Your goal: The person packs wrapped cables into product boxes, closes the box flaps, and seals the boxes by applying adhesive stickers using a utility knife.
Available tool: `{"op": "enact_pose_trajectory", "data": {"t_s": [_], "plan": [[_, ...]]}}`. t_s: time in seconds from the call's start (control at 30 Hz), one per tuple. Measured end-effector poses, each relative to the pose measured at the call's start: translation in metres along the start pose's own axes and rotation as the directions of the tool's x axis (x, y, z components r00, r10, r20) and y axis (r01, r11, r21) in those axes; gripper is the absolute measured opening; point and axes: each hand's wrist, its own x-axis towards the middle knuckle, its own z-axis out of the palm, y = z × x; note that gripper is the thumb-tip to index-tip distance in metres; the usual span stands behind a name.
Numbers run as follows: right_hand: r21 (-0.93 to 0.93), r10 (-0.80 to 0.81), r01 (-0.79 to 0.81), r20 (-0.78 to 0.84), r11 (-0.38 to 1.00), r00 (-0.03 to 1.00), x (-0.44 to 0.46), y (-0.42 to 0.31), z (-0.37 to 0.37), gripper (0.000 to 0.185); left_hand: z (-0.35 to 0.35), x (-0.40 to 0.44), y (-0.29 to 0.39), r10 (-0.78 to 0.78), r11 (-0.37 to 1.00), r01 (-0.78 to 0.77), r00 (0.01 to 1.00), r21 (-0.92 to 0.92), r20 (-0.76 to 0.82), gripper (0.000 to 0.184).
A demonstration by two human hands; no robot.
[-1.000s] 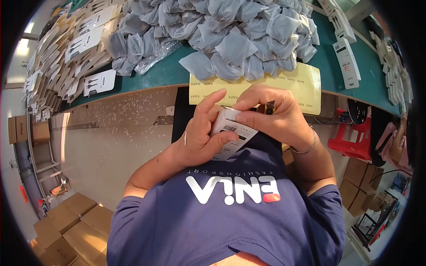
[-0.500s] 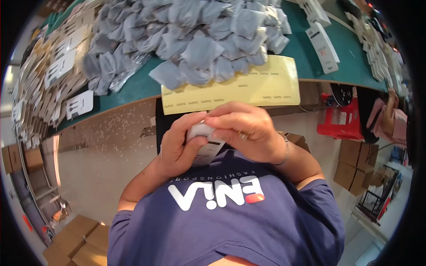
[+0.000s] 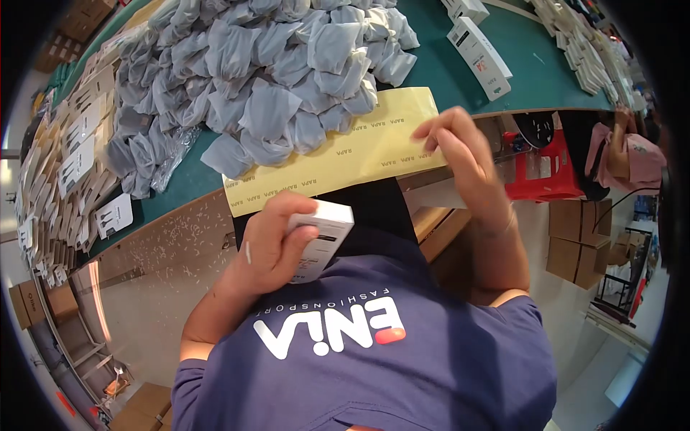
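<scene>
My left hand point(image 3: 277, 241) is closed around a small white printed carton point(image 3: 327, 233), held tilted in front of my shirt. Its fingers and thumb grip the upper part, and one end of the carton faces up. Over the right part of a yellow sticker sheet point(image 3: 345, 161), printed with rows of "RAPA", hovers my right hand point(image 3: 463, 154). Its fingers are bent and a little apart, with the tips close to the sheet. No object shows between them, and whether they touch the sheet is unclear.
A large heap of grey items in thin bags point(image 3: 269, 108) covers the green table point(image 3: 528, 72) and part of the sheet. Flat printed cartons point(image 3: 79, 169) are stacked at left. Another white box point(image 3: 480, 61) lies at right, near a red stool point(image 3: 543, 176).
My right hand has left the carton and moved right and forward to the yellow sheet. My left hand keeps the carton, now more exposed. The view has shifted, so the table contents appear further left.
</scene>
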Motion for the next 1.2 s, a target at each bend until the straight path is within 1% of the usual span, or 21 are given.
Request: {"op": "enact_pose_trajectory", "data": {"t_s": [0.03,0.07,0.1,0.13,0.17,0.3,0.5,0.63,0.83,0.87,0.9,0.93,0.97,1.0,1.07,1.13,1.17,1.2], "plan": [[-0.256,0.013,-0.026,-0.053,0.966,0.999,0.009,0.005,-0.011,0.008,0.001,0.018,0.008,0.100,0.989,-0.108,0.991,0.101,0.083,0.026],[-0.255,0.015,-0.029,-0.055,0.967,0.998,0.019,0.011,-0.014,0.008,0.005,0.034,0.012,0.099,0.989,-0.107,0.991,0.100,0.086,0.026],[-0.471,-0.194,0.133,-0.084,0.872,0.977,0.029,0.019,-0.016,0.007,0.012,0.051,0.016,0.220,0.942,-0.253,0.961,0.218,0.166,0.027],[-0.664,-0.397,0.260,-0.060,0.701,0.916,0.035,0.026,-0.016,0.008,0.018,0.062,0.017,0.325,0.860,-0.397,0.910,0.320,0.257,0.028],[-0.663,-0.397,0.262,-0.058,0.701,0.916,0.038,0.030,-0.017,0.008,0.024,0.069,0.014,0.323,0.860,-0.395,0.911,0.321,0.255,0.028],[-0.737,-0.418,0.254,-0.043,0.626,0.907,0.049,0.042,-0.021,0.014,0.041,0.088,-0.006,0.301,0.843,-0.379,0.920,0.381,0.250,0.026],[-0.732,-0.434,0.288,-0.012,0.617,0.901,0.051,0.041,-0.023,0.015,0.046,0.089,-0.014,0.280,0.850,-0.365,0.924,0.379,0.262,0.024],[-0.691,-0.436,0.344,0.046,0.636,0.899,0.054,0.043,-0.021,0.013,0.047,0.090,-0.014,0.271,0.849,-0.354,0.929,0.392,0.252,0.024],[-0.724,-0.374,0.310,0.077,0.617,0.924,0.055,0.034,-0.016,0.015,0.047,0.091,-0.012,0.254,0.859,-0.330,0.938,0.392,0.234,0.024],[-0.578,-0.331,0.301,0.057,0.758,0.942,0.054,0.031,-0.017,0.014,0.046,0.092,-0.012,0.254,0.863,-0.330,0.938,0.382,0.237,0.025],[-0.409,-0.284,0.278,0.049,0.869,0.958,0.051,0.027,-0.018,0.014,0.045,0.092,-0.011,0.252,0.868,-0.327,0.938,0.374,0.237,0.025],[-0.223,-0.233,0.239,0.053,0.945,0.971,0.048,0.022,-0.017,0.014,0.044,0.092,-0.010,0.249,0.873,-0.324,0.939,0.366,0.237,0.025],[-0.030,-0.183,0.185,0.068,0.982,0.981,0.044,0.018,-0.016,0.014,0.043,0.090,-0.009,0.246,0.877,-0.320,0.940,0.358,0.237,0.026],[-0.030,-0.187,0.190,0.073,0.981,0.980,0.040,0.013,-0.012,0.014,0.041,0.087,-0.006,0.247,0.876,-0.319,0.941,0.362,0.231,0.026],[0.073,-0.139,0.137,0.031,0.988,0.990,0.031,0.003,-0.001,0.011,0.034,0.077,0.000,0.236,0.925,-0.259,0.965,0.279,0.114,0.026],[0.195,-0.077,0.073,0.013,0.978,0.997,0.023,-0.004,0.018,0.009,0.024,0.062,0.004,0.192,0.963,-0.187,0.981,0.196,-0.011,0.027],[0.212,-0.079,0.070,0.035,0.975,0.996,0.019,-0.008,0.030,0.009,0.019,0.053,0.004,0.175,0.963,-0.166,0.984,0.214,-0.023,0.027],[0.159,-0.132,0.125,0.036,0.979,0.991,0.015,-0.013,0.044,0.009,0.014,0.042,0.002,0.084,0.990,-0.075,0.994,0.117,-0.073,0.027]]}}
